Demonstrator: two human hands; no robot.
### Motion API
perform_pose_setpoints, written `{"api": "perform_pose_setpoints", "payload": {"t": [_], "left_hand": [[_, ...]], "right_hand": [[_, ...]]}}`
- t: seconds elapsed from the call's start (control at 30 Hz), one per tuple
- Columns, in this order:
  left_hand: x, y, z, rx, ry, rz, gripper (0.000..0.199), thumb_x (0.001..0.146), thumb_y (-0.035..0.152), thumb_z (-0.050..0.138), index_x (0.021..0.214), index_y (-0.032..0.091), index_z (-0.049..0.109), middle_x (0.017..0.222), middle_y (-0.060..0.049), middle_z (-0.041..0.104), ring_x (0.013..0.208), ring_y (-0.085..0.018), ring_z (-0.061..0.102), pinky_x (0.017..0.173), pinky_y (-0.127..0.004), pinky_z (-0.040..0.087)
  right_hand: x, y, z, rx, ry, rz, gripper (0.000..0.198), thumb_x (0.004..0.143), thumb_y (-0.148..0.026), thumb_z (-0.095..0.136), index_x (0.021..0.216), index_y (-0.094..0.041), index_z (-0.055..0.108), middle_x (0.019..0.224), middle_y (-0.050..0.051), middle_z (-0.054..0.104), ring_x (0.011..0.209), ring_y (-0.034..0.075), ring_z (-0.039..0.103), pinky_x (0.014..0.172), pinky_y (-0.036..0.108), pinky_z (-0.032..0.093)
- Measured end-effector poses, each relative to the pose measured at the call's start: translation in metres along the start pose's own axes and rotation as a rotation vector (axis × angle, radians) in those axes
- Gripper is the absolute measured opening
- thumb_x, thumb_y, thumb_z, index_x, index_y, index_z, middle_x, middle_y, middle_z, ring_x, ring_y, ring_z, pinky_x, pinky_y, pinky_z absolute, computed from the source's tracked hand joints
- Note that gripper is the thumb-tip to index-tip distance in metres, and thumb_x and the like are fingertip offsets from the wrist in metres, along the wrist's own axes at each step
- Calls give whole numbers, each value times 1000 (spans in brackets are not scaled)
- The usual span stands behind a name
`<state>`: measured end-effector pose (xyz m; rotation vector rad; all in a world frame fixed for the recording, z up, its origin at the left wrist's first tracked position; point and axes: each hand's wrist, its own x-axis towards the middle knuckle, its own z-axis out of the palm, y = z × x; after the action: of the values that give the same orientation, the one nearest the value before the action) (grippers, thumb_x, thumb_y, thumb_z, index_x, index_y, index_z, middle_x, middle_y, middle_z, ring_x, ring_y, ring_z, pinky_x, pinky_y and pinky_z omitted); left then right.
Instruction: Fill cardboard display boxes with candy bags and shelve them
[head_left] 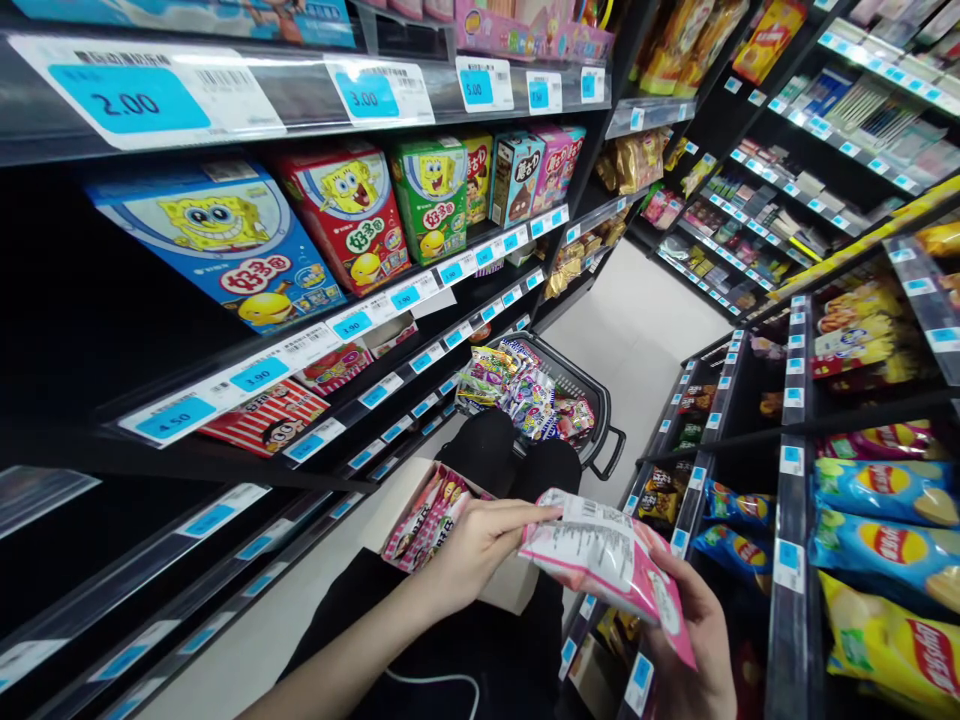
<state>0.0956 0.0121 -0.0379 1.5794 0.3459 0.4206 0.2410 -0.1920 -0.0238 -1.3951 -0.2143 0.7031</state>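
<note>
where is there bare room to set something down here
The pale floor beyond the basket, up to the far shelves, is bare. The shelf left of the big blue box also looks unfilled, though it is dark there. Crowded: the basket, heaped with colourful packets, and the space around the held pink packet, with the open carton close beside it.

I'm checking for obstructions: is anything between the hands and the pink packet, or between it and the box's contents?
Nothing visible separates the right hand or left hand from the pink packet; both touch it. From this view, the left hand lies between it and the packets in the box.
</note>
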Motion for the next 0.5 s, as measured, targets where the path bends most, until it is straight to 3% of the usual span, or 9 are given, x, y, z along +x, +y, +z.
{"api": "perform_pose_setpoints", "payload": {"t": [0.1,0.2,0.27,0.33,0.4,0.5], "left_hand": [[0,3,-2,186,32,220,34,97,25,40,104,15,72,86,-9,75,74,-17,67,67,-25,49],[2,11,-3,384,88,315,38,98,25,37,78,14,67,57,-2,63,55,-14,54,56,-25,39],[2,16,-2,441,111,259,43,97,25,36,57,17,51,49,2,49,51,-12,46,53,-25,33],[1,18,-1,410,94,141,45,96,27,36,52,18,36,50,3,40,50,-11,42,52,-24,29],[0,18,0,310,56,-11,43,94,31,36,53,18,32,52,5,37,50,-10,38,51,-24,28],[-2,13,2,93,35,-222,45,92,43,38,55,18,39,53,4,38,51,-10,37,50,-23,28]], "right_hand": [[-3,0,-4,-115,42,2,41,55,-40,86,91,-24,77,96,11,75,76,28,70,54,30,55],[-3,-1,-4,-244,139,40,30,63,-43,81,78,-19,75,57,3,68,46,16,58,42,25,47],[-4,-2,-3,-346,209,44,30,67,-46,78,74,-17,73,50,-1,60,44,12,52,41,21,43],[-6,-4,0,-454,224,-5,30,69,-46,76,70,-16,70,56,-1,60,51,12,52,46,19,43],[-9,-5,4,-480,174,-28,31,73,-46,72,69,-16,69,63,1,62,58,12,53,52,19,44],[-17,-6,14,-318,133,36,30,77,-46,69,70,-17,67,62,0,59,58,12,51,53,20,44]]}}
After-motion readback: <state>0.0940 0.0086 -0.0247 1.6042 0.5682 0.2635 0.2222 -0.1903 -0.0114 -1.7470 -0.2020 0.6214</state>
